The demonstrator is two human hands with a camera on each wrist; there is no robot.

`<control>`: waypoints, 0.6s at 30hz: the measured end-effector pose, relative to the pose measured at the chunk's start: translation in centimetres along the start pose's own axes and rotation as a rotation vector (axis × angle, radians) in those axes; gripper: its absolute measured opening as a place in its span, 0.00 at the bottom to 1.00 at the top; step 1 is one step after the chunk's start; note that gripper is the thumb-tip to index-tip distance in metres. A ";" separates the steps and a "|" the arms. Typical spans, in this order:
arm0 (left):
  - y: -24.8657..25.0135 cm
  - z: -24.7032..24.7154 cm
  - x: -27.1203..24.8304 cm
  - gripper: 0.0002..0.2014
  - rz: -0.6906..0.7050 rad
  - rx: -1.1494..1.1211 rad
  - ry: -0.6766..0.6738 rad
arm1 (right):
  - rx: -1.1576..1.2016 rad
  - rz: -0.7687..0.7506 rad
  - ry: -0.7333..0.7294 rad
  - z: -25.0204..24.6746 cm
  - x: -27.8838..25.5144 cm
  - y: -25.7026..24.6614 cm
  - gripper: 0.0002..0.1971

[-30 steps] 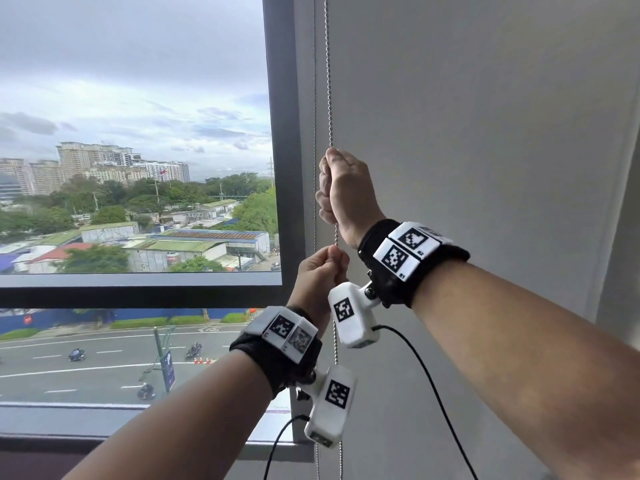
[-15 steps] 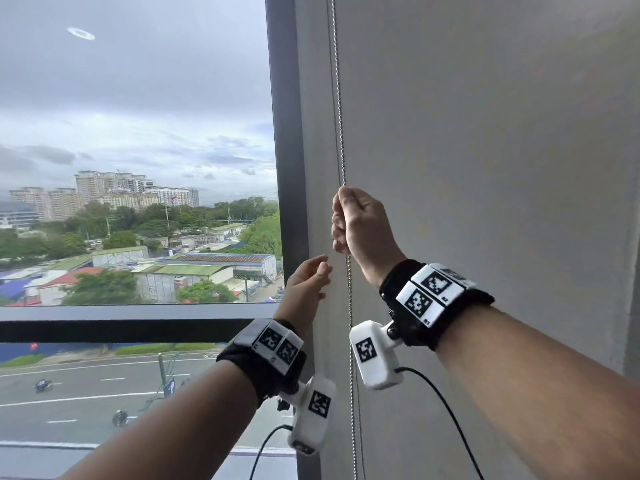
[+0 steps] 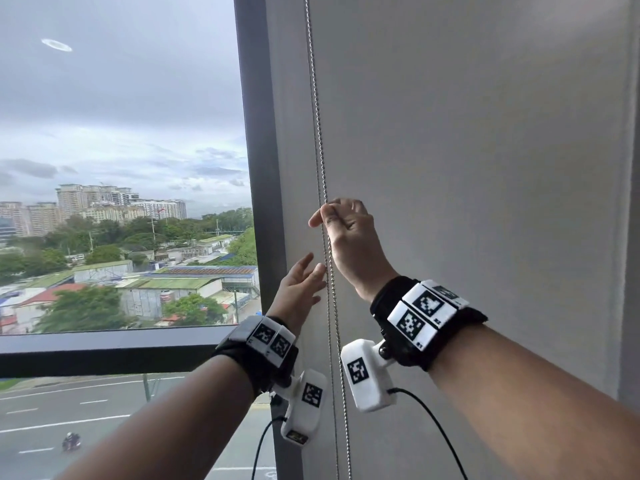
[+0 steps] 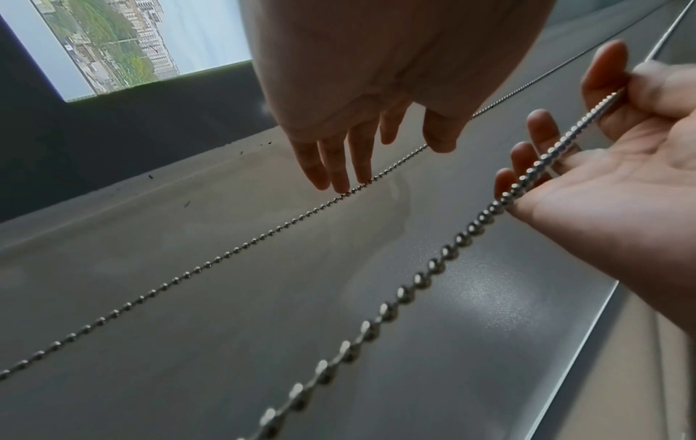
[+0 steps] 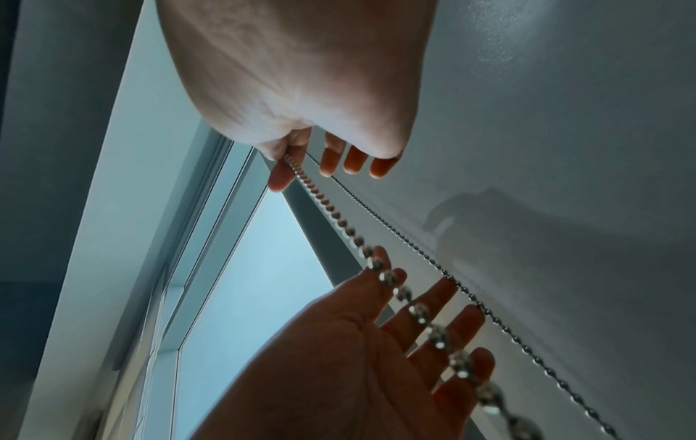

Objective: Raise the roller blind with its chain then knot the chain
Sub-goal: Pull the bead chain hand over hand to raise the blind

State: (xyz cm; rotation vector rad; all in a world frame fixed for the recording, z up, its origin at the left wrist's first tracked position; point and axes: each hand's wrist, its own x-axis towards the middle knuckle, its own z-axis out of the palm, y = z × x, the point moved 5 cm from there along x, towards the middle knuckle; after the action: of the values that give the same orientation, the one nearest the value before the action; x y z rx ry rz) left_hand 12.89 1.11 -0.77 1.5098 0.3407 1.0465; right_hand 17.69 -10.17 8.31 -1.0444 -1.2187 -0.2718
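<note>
A metal bead chain [image 3: 317,133] hangs in two strands along the left edge of a grey panel [image 3: 467,150]. My right hand [image 3: 346,230] pinches the nearer strand [image 4: 414,281] between thumb and forefinger, with its other fingers loosely curled. Below it, my left hand [image 3: 301,285] is spread open just left of the chain and holds nothing. In the left wrist view my left hand's fingertips [image 4: 341,186] reach the farther, thinner strand [image 4: 226,256]. The right wrist view shows the pinched chain [image 5: 339,218] running down in front of the open left hand [image 5: 357,342]. No blind fabric shows over the glass.
A dark vertical window post [image 3: 259,168] stands just left of the chain. A dark horizontal bar [image 3: 104,351] crosses the window, with bare glass [image 3: 121,133] above and below it. Cables hang from both wrist cameras below my hands.
My left hand has let go of the chain and spread open. My right hand has eased from a full grip to a thumb-and-forefinger pinch.
</note>
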 end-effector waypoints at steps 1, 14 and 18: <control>-0.1 0.1 0.1 0.25 0.007 0.000 -0.002 | -0.001 0.009 -0.007 -0.1 0.2 0.3 0.16; 0.2 0.1 0.3 0.07 0.089 -0.096 0.014 | 0.047 0.156 -0.070 0.5 1.3 2.7 0.14; 0.8 0.4 -0.6 0.10 0.089 -0.125 -0.020 | 0.048 0.181 -0.084 0.9 1.6 3.2 0.14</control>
State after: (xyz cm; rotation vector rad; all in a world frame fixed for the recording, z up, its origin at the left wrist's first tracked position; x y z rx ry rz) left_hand 12.61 0.23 -0.28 1.4331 0.1920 1.1014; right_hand 19.84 -7.21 8.03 -1.1249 -1.1912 -0.0585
